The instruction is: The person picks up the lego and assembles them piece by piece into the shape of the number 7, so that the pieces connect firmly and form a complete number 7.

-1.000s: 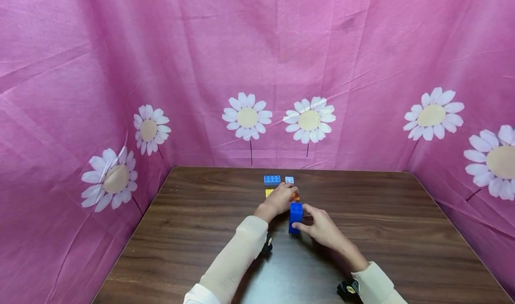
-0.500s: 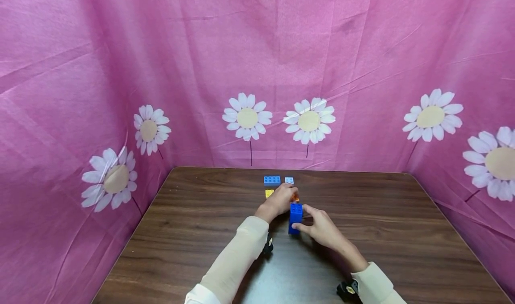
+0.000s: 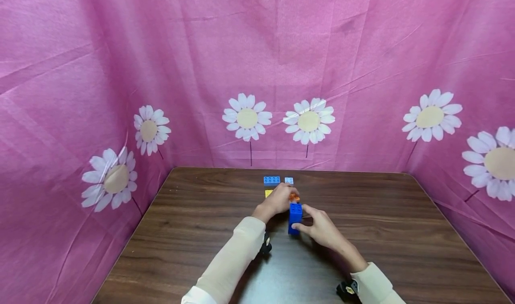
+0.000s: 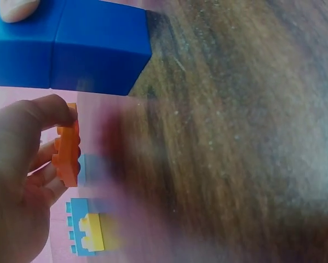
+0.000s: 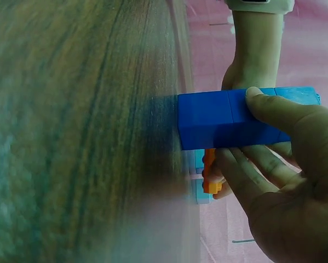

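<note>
A tower of stacked blue bricks [image 3: 295, 219] stands upright on the wooden table. My right hand [image 3: 323, 228] grips it, thumb on the near side and fingers behind, as the right wrist view shows. Just beyond the tower, my left hand [image 3: 277, 201] pinches an orange toy brick [image 4: 69, 150] with bumpy edges between thumb and fingers. In the head view the hand covers part of this orange piece. A yellow brick [image 3: 268, 193] lies just left of the left hand, partly hidden by it.
Behind the hands lie a blue brick [image 3: 272, 180] with two rows of studs and a small light blue brick [image 3: 289, 180]. The dark wood table [image 3: 181, 232] ends at a pink curtain [image 3: 193, 71] printed with daisies.
My left hand and forearm have shifted very slightly left, and a little more of the orange brick shows. The right hand and the blue tower stay in place.
</note>
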The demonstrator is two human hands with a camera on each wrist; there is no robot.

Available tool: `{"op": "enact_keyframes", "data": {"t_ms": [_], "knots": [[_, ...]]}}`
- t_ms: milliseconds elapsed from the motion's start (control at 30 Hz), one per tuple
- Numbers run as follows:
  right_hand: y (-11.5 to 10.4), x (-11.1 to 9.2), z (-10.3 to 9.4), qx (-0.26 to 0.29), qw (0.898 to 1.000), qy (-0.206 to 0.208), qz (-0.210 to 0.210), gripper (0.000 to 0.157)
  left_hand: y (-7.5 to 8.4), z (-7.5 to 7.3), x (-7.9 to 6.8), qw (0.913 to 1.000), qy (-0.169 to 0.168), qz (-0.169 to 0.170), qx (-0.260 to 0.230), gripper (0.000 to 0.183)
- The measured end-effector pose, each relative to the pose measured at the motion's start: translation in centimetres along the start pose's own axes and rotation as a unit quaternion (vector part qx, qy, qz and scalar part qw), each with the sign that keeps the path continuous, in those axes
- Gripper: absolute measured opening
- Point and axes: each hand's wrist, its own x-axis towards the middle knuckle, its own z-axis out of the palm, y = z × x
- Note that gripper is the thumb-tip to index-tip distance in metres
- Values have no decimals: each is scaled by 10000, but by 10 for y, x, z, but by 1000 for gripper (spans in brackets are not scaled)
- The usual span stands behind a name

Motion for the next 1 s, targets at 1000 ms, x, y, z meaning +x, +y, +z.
{"op": "enact_keyframes", "data": {"t_ms": [1000], "knots": [[2, 0, -3, -48, 10000, -64, -35, 61, 6, -42, -30, 9894, 726, 599, -1103, 23]]}}
